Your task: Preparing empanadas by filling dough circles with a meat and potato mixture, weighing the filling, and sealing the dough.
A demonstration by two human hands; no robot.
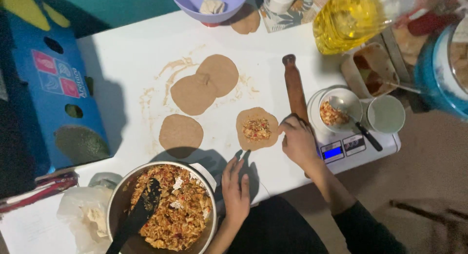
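The right hand (298, 141) pinches the right edge of a round, thin brown dough circle with a heap of filling (257, 129). The left hand (236, 189) lies open on the white surface (122, 63), just below it. The dough looks soft, floppy, easy to tear — best held by the rim.

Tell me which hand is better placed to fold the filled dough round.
Probably the right hand: its fingers already touch the edge of the filled dough round. The left hand rests flat on the table, nearer the pot of filling.
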